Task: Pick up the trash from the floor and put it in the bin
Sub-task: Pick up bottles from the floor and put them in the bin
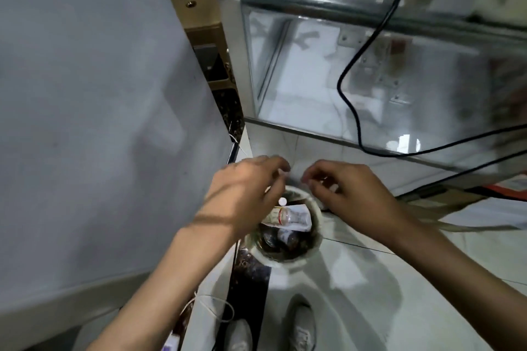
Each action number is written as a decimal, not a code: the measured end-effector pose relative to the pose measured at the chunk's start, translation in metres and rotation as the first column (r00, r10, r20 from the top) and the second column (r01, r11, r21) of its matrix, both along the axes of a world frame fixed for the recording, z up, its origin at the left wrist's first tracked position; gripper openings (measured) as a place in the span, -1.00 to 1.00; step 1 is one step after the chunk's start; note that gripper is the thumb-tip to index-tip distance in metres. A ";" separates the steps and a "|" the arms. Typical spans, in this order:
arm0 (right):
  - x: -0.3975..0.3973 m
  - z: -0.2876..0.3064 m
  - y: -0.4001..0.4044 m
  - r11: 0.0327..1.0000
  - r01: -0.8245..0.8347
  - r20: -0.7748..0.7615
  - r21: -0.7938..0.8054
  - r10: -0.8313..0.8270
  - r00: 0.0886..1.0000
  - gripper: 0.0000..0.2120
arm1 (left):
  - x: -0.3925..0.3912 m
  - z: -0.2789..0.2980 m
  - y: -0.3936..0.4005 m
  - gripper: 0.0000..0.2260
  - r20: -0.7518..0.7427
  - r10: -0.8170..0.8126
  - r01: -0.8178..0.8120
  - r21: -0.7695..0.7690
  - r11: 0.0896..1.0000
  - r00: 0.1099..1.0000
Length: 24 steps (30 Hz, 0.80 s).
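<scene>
A round white bin (pixel 319 239) stands on the floor below both hands. Inside lie a clear plastic bottle (pixel 285 215) with a red-ringed neck, white paper and dark rubbish. My left hand (pixel 245 191) hovers over the bin's left rim with its fingers loosely curled and apart. A small white round piece (pixel 282 201) shows just beneath them, over the bin's mouth. My right hand (pixel 353 194) hovers over the bin's far right rim, fingers bent downward. A pale patch sits under those fingers; blur hides whether it is held.
A grey cabinet side (pixel 99 122) rises on the left. A glass display case (pixel 370 80) stands behind the bin, with black cables (pixel 346 100) draped over it. My shoes (pixel 302 328) stand on the pale tiled floor (pixel 399 279) beside a dark strip (pixel 248 279). Thin white wire (pixel 211 305) lies near the left.
</scene>
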State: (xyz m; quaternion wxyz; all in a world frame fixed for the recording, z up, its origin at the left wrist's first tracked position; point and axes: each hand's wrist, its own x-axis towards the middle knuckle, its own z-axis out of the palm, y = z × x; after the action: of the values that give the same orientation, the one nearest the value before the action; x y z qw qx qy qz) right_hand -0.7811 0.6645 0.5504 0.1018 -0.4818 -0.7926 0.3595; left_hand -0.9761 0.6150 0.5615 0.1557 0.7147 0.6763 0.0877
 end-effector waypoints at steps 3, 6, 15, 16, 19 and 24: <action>0.003 0.067 -0.007 0.998 0.069 -0.092 0.008 -0.068 0.993 -0.90 | 0.006 0.072 -0.001 -0.80 0.000 0.019 -0.019 0.024 1.000 1.000; 0.011 0.149 -0.028 0.995 0.094 -0.159 0.019 -0.090 0.983 -0.91 | 0.017 0.156 -0.018 -0.79 0.064 0.007 -0.013 0.101 0.995 0.998; 0.066 0.408 -0.117 0.940 0.175 -0.169 0.292 -0.129 0.977 -0.86 | 0.075 0.416 -0.087 -0.84 0.249 -0.171 0.054 0.416 0.908 0.953; 0.075 0.434 -0.134 0.918 0.221 -0.178 0.331 -0.169 0.969 -0.86 | 0.086 0.443 -0.098 -0.83 0.245 -0.217 0.086 0.453 0.887 0.945; 0.098 0.503 -0.189 0.827 0.345 -0.227 0.443 -0.269 0.936 -0.85 | 0.117 0.513 -0.140 -0.85 0.221 -0.347 0.169 0.568 0.805 0.911; 0.145 0.592 -0.308 0.631 0.564 -0.287 0.533 -0.492 0.822 -0.83 | 0.174 0.601 -0.228 -0.77 0.194 -0.545 0.291 0.677 0.676 0.816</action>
State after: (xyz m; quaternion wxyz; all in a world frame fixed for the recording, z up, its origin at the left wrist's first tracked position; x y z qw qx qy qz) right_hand -0.6363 0.3563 1.1426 0.3940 -0.6137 -0.6804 0.0724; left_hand -0.8024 0.3865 1.1624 0.0567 0.8314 0.3793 0.4020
